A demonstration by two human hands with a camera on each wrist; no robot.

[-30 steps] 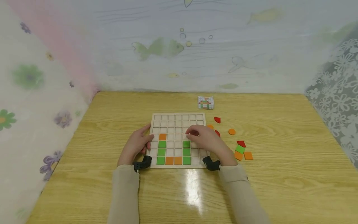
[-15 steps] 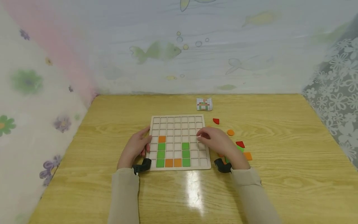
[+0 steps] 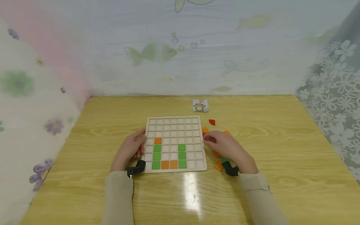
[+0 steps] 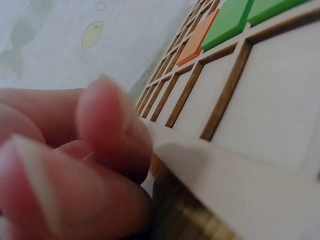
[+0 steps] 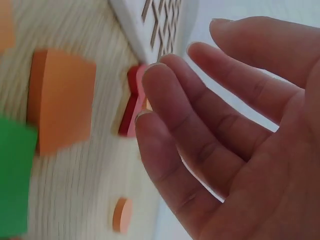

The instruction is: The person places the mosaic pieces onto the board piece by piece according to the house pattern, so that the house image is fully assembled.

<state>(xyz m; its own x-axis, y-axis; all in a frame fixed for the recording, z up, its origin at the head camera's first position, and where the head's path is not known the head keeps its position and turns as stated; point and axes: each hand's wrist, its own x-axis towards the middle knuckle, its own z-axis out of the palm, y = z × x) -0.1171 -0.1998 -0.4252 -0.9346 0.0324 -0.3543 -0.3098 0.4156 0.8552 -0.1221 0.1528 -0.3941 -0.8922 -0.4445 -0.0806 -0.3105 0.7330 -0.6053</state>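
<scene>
Left hand: my fingers relaxed, loosely bent — at near-left edge of board.
Board: between my hands, just right of left fingers.
Orange disc: just beyond my right fingertips.
Red piece: farther out, past disc.
Right hand: fingers parted, gently curved — thumb apart.

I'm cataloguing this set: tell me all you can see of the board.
The board is pale, looks wooden, with rounded corners and a seven-by-seven grid of brown-walled cells. It lies flat on the table. Six green tiles and three orange tiles sit in it; other cells look bare. The left hand is at its left edge, apparently touching.
</scene>
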